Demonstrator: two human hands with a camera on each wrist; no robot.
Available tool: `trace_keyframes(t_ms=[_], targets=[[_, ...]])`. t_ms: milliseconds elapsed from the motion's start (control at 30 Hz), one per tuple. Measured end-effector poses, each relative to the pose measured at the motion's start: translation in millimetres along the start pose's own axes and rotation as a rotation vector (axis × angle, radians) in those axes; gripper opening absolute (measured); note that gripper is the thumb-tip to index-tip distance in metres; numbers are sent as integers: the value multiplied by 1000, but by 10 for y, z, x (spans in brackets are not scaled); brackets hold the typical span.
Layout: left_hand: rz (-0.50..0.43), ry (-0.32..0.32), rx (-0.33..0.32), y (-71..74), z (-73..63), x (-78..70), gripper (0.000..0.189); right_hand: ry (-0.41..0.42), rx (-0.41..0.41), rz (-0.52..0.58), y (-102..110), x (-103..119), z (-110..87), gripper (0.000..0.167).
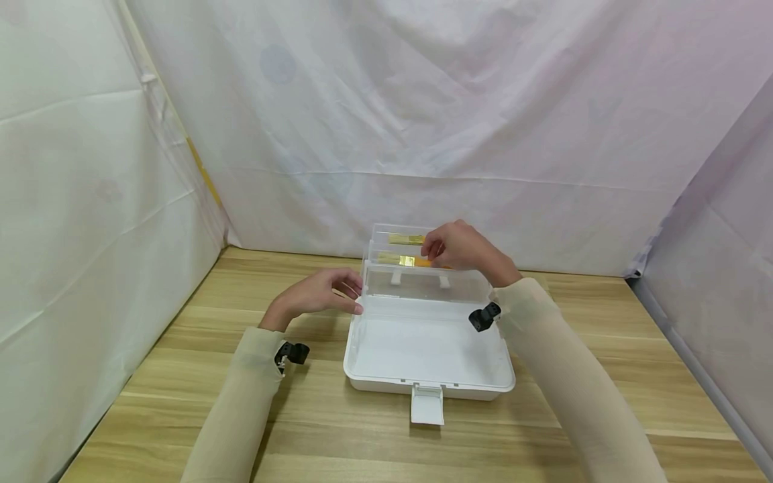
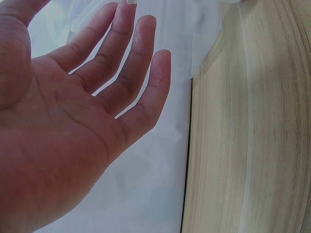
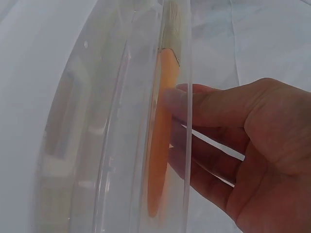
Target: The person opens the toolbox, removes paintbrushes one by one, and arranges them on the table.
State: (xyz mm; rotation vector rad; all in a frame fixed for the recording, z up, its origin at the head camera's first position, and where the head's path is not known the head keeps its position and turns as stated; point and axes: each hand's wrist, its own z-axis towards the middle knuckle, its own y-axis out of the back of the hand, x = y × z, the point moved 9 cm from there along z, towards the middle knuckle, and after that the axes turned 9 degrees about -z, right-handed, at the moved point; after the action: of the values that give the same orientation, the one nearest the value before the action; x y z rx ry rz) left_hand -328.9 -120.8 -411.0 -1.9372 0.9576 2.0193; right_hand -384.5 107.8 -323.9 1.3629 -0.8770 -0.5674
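Note:
An opened white plastic case with a clear lid and trays stands before me. Two flat paintbrushes lie in the raised trays at the back: one brush in the rear tray, another brush in front of it. Reaching in from the right, my right hand pinches the orange handle of a brush, seen through the clear tray wall. At the case's left side is my left hand, its thumb tip at the rim. In the left wrist view its fingers are loosely bent and hold nothing.
The case rests on a wood-grain table, its white front latch hanging down. A white cloth hangs close behind the case, and further sheets stand at the left and right.

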Motion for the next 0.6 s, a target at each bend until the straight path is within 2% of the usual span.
trace_keyframes(t_ms=[367, 600], targets=[[5, -3, -2, 3, -8, -8, 47, 29, 48, 3, -50, 67, -2, 17], [3, 0, -9, 11, -7, 7, 46, 77, 32, -10, -43, 85, -34, 22]])
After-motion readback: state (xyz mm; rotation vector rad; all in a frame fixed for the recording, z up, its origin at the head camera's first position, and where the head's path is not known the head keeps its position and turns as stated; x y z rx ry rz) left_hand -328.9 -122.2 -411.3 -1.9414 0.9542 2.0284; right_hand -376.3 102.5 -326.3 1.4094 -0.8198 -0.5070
